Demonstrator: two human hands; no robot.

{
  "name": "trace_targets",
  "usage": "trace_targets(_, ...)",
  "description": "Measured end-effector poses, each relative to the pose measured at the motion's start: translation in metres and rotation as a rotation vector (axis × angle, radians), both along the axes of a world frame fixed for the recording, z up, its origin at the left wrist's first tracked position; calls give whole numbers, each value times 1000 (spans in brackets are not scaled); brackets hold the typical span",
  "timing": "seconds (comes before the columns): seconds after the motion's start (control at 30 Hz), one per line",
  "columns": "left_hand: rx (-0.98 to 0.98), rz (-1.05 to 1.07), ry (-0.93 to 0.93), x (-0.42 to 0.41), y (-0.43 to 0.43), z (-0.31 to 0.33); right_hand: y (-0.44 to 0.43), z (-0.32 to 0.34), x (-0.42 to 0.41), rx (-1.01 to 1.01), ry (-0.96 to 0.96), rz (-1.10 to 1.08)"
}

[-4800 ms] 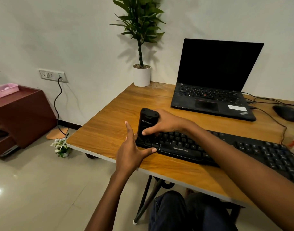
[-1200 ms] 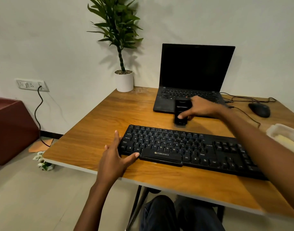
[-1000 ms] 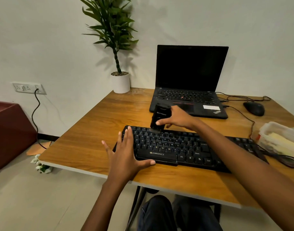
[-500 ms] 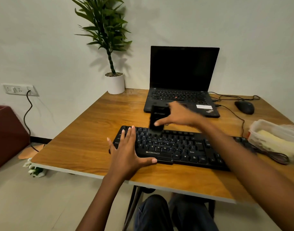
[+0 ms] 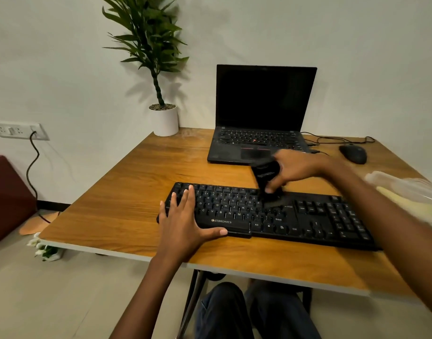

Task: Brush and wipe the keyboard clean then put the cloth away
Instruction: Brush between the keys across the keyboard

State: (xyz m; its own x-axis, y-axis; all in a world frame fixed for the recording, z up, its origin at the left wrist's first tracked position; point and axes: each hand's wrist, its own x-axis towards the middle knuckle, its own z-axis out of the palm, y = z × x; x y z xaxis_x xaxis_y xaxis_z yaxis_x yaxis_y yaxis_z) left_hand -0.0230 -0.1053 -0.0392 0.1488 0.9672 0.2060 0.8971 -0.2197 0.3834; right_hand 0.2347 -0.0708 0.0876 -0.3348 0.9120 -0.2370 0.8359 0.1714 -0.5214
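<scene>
Left hand [image 5: 185,223]: flat, fingers straight, holds nothing. Presses on left end of keyboard [image 5: 307,216], thumb along keyboard's front edge.

Keyboard: lies long way left to right on counter [image 5: 126,192].

Brush [image 5: 266,173]: black, tip down on keys at keyboard's middle, near back row.

Right hand [image 5: 300,168]: just behind keyboard's middle, fingers curled round brush, blurry.

Keys at keyboard's right end lie right of brush, so next sweep likely goes along long side. Right hand is nearer.

Clear box [image 5: 405,189]: just past keyboard's right end. Pale yellow thing inside may be cloth, cannot tell.
</scene>
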Motion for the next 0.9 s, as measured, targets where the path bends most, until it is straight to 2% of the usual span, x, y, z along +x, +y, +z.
trace_targets(0.1, -3, -1, -5, 1, -2, 2, -5, -22, -59, 148, 297, 0)
trace_targets(0.17, -4, -4, -8, 0, -2, 2, -11, -38, -78, 180, 360, 6)
trace_targets(0.33, -13, 3, -18, 1, -2, 3, -36, -38, -26, 20, 289, -41)
trace_targets(0.53, -13, 11, -22, 2, -3, 5, -47, -2, 39, -96, -71, -94)
trace_targets(0.6, -11, 6, -10, 2, -2, 5, -47, 0, 25, -50, -19, -75)
trace_targets(0.73, -3, 2, -3, 1, -1, 4, -48, -21, -22, 93, 305, -76)
trace_targets(0.9, -18, 5, -24, 2, -2, 6, -71, -32, 9, 31, 281, -112)
